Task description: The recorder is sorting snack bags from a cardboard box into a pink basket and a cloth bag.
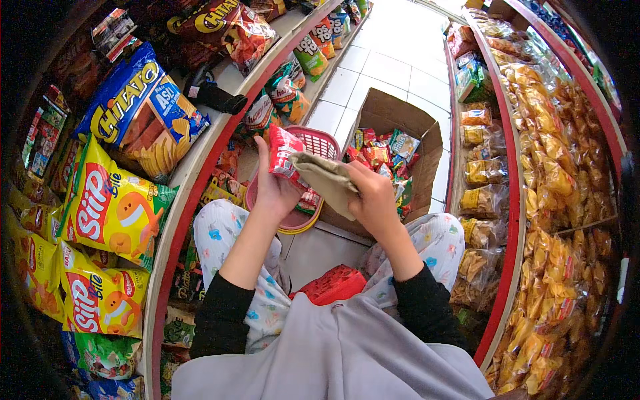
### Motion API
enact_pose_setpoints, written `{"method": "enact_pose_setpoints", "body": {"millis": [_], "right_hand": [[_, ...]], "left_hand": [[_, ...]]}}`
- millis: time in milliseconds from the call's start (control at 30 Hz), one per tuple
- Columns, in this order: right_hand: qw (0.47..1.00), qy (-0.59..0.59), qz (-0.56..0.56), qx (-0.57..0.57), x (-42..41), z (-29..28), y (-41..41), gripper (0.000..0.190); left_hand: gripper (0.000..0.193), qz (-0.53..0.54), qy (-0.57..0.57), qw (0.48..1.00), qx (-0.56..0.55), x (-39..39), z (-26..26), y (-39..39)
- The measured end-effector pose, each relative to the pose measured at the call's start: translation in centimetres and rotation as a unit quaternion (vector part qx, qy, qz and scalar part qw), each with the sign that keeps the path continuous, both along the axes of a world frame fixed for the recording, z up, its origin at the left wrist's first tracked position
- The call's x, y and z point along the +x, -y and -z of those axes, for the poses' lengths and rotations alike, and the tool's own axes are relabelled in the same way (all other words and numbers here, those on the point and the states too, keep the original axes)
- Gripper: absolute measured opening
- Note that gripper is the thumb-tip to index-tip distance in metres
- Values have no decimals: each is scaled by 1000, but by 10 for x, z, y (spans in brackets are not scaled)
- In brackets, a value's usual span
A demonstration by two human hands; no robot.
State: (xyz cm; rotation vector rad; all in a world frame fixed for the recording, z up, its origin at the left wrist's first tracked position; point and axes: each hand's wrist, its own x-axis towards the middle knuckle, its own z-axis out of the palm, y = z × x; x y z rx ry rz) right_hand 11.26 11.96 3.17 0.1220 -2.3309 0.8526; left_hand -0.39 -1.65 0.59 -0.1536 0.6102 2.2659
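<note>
In the head view my left hand [280, 192] holds a small red snack packet [285, 152] up in front of me, its thumb along the packet's left edge. My right hand [372, 197] grips a folded beige cloth [325, 177], whose far end overlaps the packet's right side. Beneath my left hand stands a pink plastic basket [320, 140] with slotted walls, partly hidden; a few packets show inside. Beside it to the right, an open cardboard box [425, 155] contains several small colourful snack packets [377, 155].
Left shelves [175, 210] with red edging hold large Chitato [145, 115] and yellow Siiip bags [110, 200]. A black object [215, 92] juts past that edge. Right shelves [515, 200] carry bagged chips [542, 150]. White floor tiles [385, 65] run between. Something red [332, 285] lies between my legs.
</note>
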Motion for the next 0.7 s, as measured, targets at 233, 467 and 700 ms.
{"method": "enact_pose_setpoints", "body": {"millis": [233,467,700], "right_hand": [[997,18,-34,63,2,-2,11,49],[997,-24,-17,71,2,4,13,44],[999,-24,12,-31,2,1,21,39]], "left_hand": [[78,90,-63,993,36,-10,14,8],[68,40,-41,994,-96,18,0,-10],[62,81,3,997,0,12,26,-11]]}}
